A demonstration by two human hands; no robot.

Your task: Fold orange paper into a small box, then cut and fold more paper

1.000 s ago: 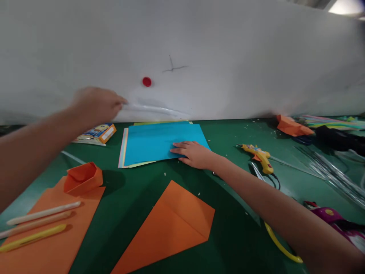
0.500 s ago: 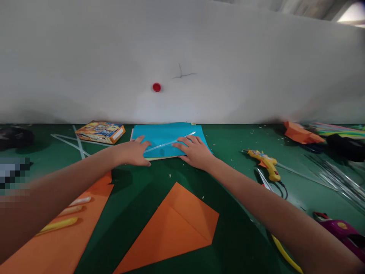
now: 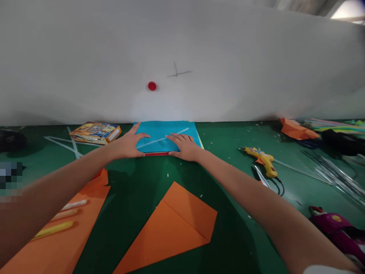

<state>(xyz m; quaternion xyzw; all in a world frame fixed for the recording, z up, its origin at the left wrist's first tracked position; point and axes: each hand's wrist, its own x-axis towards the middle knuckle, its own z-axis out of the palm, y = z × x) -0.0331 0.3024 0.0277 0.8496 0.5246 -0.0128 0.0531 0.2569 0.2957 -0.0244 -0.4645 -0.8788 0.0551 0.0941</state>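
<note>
A stack of coloured paper with a blue sheet [image 3: 162, 129] on top lies at the back of the green table, against the white wall. Red and pale edges show under the blue at the near side. A thin clear stick [image 3: 152, 142] rests slantwise across the blue sheet. My left hand [image 3: 129, 144] is at the stack's left edge, fingers spread, thumb by the near corner. Flat on the right part of the sheet lies my right hand [image 3: 186, 147], its thumb at the near edge. A folded orange paper [image 3: 176, 220] lies in front of me.
To the left are a printed box [image 3: 97, 132], crossed clear sticks [image 3: 62, 144], and an orange sheet [image 3: 82, 236] with several crayon-like sticks [image 3: 54, 229]. On the right lie a yellow glue gun [image 3: 265, 161], scissors [image 3: 261, 176], a bundle of clear sticks [image 3: 339, 177] and a purple item [image 3: 336, 228].
The stack's edges are more even, and a red edge now shows at its near side. My left hand has shifted along the left edge, with a finger pointing toward the wall. The view moved slightly.
</note>
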